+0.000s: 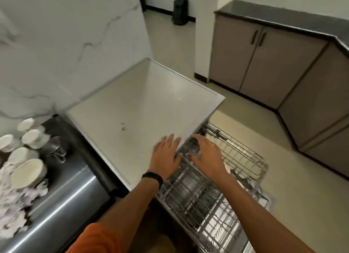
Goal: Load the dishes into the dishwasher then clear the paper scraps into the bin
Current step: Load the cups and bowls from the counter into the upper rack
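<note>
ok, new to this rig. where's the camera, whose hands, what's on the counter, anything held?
No machine here: one wide-angle camera worn on a person's head looks down at their bare hands. The left hand, with a black wristband, rests flat on the white dishwasher top. The right hand reaches over the pulled-out wire rack; its fingers curve over something dark and blurred, so I cannot tell whether it holds anything. On the dark counter at left: white cups, a glass mug and paper scraps. A black bin stands on the floor far back.
</note>
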